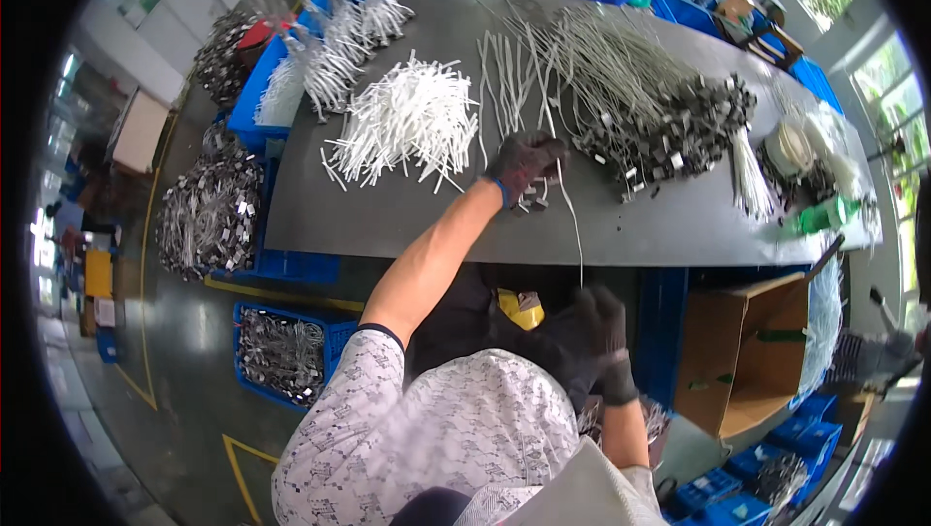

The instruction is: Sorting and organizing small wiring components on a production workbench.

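My left hand (527, 167), in a dark glove, is closed around a thin white wire (572, 206) over the metal table. The wire runs from this hand down past the table's near edge to my right hand (596, 322). That hand, also gloved and somewhat blurred, is closed at the wire's lower end, in front of my body. A few small dark connectors (531, 202) lie under my left hand. Beyond it, several long wires (506, 85) are laid out on the table. A heap of short white tubes (412, 124) is to their left.
A large bundle of wires with dark connector ends (669, 128) covers the table's right side, near a tape roll (788, 150) and a green bottle (824, 216). Wire bundles fill a blue bin (281, 90) at left. A blue crate (335, 342) and a cardboard box (713, 361) flank me.
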A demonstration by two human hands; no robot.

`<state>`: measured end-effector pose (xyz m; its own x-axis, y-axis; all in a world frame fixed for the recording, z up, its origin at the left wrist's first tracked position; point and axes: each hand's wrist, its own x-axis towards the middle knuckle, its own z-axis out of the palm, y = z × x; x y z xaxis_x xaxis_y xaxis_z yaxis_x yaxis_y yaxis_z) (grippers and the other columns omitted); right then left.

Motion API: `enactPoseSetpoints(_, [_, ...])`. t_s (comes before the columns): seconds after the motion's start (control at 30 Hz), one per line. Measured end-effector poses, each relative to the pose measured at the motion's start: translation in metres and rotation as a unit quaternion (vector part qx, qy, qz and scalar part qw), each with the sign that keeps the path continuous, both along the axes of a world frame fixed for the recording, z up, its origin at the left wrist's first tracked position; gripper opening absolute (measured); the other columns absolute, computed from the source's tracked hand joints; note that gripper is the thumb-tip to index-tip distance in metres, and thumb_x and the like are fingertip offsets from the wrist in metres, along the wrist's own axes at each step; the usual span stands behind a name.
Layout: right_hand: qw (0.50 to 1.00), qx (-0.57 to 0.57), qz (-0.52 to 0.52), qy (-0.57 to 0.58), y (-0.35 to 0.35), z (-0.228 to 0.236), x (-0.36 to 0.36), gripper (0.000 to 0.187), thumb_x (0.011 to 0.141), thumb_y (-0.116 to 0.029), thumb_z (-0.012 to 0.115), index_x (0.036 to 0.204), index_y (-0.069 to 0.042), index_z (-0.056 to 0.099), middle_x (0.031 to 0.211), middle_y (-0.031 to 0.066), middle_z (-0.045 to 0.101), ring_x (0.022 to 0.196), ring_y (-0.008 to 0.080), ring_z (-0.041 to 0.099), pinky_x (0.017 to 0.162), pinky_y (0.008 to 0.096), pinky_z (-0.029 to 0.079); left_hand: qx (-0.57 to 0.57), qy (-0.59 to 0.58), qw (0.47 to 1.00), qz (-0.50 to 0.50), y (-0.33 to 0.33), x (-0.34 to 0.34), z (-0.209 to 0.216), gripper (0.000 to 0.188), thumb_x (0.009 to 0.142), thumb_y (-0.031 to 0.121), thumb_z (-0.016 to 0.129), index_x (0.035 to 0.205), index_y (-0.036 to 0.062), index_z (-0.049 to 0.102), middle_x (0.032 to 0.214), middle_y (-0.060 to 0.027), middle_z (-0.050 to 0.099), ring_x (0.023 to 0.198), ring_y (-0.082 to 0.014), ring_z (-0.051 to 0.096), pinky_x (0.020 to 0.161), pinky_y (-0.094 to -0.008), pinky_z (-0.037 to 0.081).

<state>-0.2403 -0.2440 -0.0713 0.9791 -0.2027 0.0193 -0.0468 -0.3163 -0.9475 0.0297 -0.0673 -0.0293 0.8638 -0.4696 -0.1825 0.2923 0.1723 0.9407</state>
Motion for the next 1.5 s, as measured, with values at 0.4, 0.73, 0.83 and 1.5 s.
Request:
enactPoseSetpoints(0.4, [0.834, 0.502, -0.2, 0.112, 0.017, 0.0, 0.106, 0.057, 0.106, -0.048, 0.043, 0.135, -0.001, 0.054, 0.097, 0.0118, 0.07, 0.07, 0.0167, 0.065, 0.067, 0.0328, 0.052, 0.157, -0.158, 0.974, -0.031, -0.032, -0.115, -0.049, 0.03, 0.092, 0.029, 0.072, 0.092, -0.0009, 0.072, 0.076, -0.0146, 0.067, 0.071, -0.0176, 0.063, 0.068, -0.0349, 0.05])
enactPoseSetpoints(0.73, [0.955, -0.097, -0.275, 0.05, -0.074, -0.095, 0.157, 0.043, 0.094, -0.033, 0.063, 0.13, -0.01, 0.06, 0.096, 0.015, 0.07, 0.089, 0.0365, 0.067, 0.082, 0.0454, 0.055, 0.245, -0.056, 0.962, -0.11, -0.001, 0.005, -0.072, 0.037, 0.097, 0.041, 0.063, 0.093, 0.0042, 0.07, 0.077, -0.0003, 0.065, 0.073, -0.0117, 0.066, 0.064, -0.0309, 0.053])
enactPoseSetpoints(0.83, [0.916, -0.298, -0.27, 0.004, -0.077, -0.076, 0.182, 0.037, 0.091, -0.028, 0.063, 0.123, -0.009, 0.062, 0.114, 0.0203, 0.065, 0.103, 0.042, 0.064, 0.086, 0.0506, 0.053, 0.393, -0.174, 0.903, -0.003, 0.022, 0.009, -0.074, 0.037, 0.096, 0.04, 0.059, 0.095, 0.0048, 0.069, 0.084, -0.0143, 0.069, 0.078, -0.0289, 0.068, 0.068, -0.0408, 0.053])
enactPoseSetpoints(1.5, [0.989, -0.054, -0.081, 0.112, -0.095, -0.109, -0.037, 0.016, 0.09, -0.017, 0.069, 0.082, -0.004, 0.064, 0.073, 0.0068, 0.064, 0.062, 0.024, 0.054, 0.059, 0.0339, 0.045, 0.504, -0.061, 0.849, 0.144, 0.122, 0.028, -0.208, 0.034, 0.09, 0.034, 0.06, 0.092, 0.0037, 0.074, 0.094, -0.0208, 0.074, 0.087, -0.0355, 0.073, 0.074, -0.0463, 0.057])
